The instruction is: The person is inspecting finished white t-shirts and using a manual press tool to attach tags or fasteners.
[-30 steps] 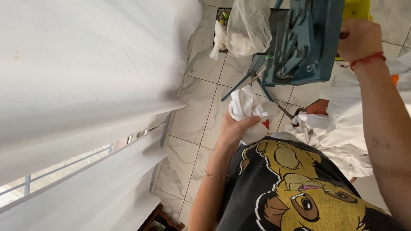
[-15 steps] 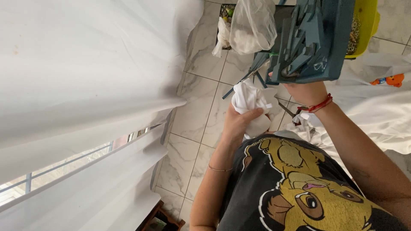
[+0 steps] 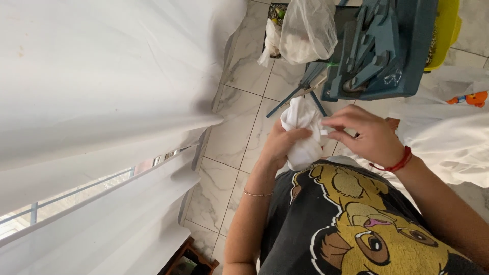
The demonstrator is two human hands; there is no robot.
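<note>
1. Nearest the camera is the dark shirt [image 3: 356, 224] with a yellow cartoon print; both forearms rise from it toward the floor.
2. The left hand [image 3: 280, 145] has its grip closed round a bunched white cloth [image 3: 304, 133], held in the air just above the shirt's hem; it was holding the cloth the same way a second ago.
3. The right hand [image 3: 369, 135], with a red string at the wrist, was up at the blue rack a second ago; it has come down and now its fingertips pinch the cloth's right edge; so both hands now work the same cloth.
4. Farther off, the blue rack [image 3: 379, 51] stands on the tiled floor [image 3: 244, 132]; beside it hangs a clear plastic bag [image 3: 305, 30]; a white curtain [image 3: 102, 86] fills the left side.
</note>
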